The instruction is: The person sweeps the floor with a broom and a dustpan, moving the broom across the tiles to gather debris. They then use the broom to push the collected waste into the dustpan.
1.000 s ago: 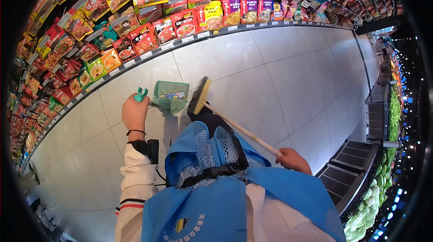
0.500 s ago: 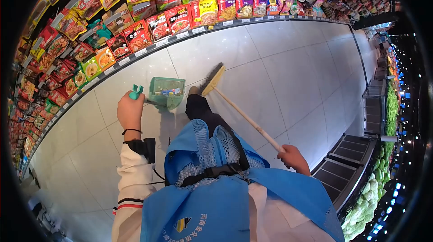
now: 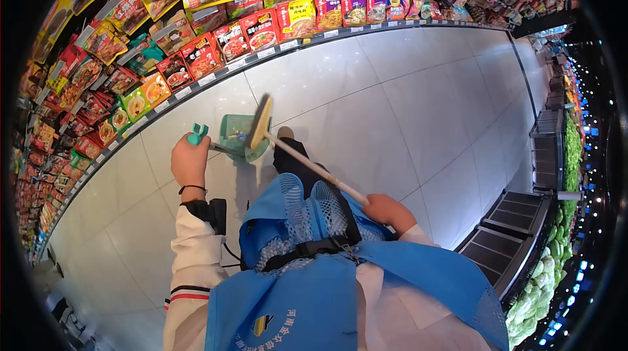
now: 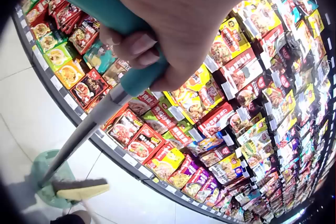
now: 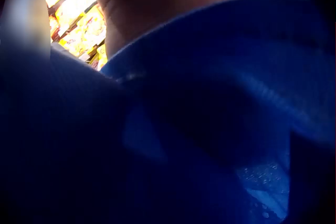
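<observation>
My left hand [image 3: 189, 160] grips the green handle [image 3: 197, 134] of a dustpan; in the left wrist view the fingers curl round that handle [image 4: 142, 79], and a grey pole [image 4: 79, 134] runs down to the pan [image 4: 50, 174]. The green pan [image 3: 234, 130] rests on the floor with some litter in it, partly hidden by the broom. The broom's yellow head with dark bristles [image 3: 261, 122] is over the pan's right side. My right hand [image 3: 387, 210] holds the wooden broom stick [image 3: 314, 166] near its end. Blue cloth [image 5: 157, 92] covers most of the right wrist view.
Shelves of packaged food [image 3: 216, 50] curve along the left and top, edged by a price-tag rail [image 3: 265, 53]. Pale floor tiles [image 3: 366, 109] lie between them and dark crates [image 3: 504, 233] with green vegetables [image 3: 536, 285] at the right. A shoe [image 3: 285, 132] stands beside the pan.
The broom head has swung left from the floor beside the pan to over its right side. My right hand has moved left and slightly up with the stick. The left hand has stayed nearly still since half a second ago.
</observation>
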{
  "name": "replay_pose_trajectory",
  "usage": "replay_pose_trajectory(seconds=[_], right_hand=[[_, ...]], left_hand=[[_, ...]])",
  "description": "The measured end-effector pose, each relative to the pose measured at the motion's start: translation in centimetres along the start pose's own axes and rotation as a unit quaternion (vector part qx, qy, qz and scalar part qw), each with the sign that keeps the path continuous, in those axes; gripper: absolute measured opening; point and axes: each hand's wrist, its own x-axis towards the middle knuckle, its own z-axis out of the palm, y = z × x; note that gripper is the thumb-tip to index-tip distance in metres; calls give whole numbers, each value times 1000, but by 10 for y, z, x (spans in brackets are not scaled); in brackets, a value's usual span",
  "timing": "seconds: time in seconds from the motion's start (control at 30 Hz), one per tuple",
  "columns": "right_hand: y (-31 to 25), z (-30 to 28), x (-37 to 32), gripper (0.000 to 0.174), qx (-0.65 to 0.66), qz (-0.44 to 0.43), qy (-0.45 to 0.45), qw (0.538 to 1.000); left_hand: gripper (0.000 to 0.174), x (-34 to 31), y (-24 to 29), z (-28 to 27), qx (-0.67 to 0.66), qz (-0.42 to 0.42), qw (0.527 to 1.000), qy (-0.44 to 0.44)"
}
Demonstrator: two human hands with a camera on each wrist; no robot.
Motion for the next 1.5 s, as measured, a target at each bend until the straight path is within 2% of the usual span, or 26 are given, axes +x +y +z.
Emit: replay_pose_trajectory(seconds=[0.07,0.17,0.27,0.47,0.57,0.77,0.93,1.07,1.23,1.5], right_hand=[[-8,-1,-10,41,-24,53,-54,997],[-5,-1,-23,36,-83,77,-54,992],[-24,-4,-54,29,-98,101,-2,990],[-31,-13,-85,23,-172,75,102,977],[-18,-30,-94,22,-131,44,107,985],[-15,-47,-124,20,-42,84,128,987],[-12,-44,-116,20,-23,31,155,987],[-10,-17,-69,23,-31,-37,197,979],[-30,11,-27,23,-95,-50,155,982],[-27,-10,-59,19,-141,-16,87,986]], left_hand=[[36,1,-2,0,3,-4,1000,-2],[38,4,1,1,7,-12,1000,-12],[38,2,0,0,13,-18,999,-24],[36,4,-6,5,16,-14,1000,-15],[35,1,0,1,10,-13,1000,-20],[35,-2,1,1,1,-12,1000,-20],[34,-4,0,3,2,-4,1000,-6],[32,-5,3,0,7,-7,1000,-10],[32,-5,3,0,7,-2,1000,-11],[34,-4,2,3,12,4,1000,-3]])
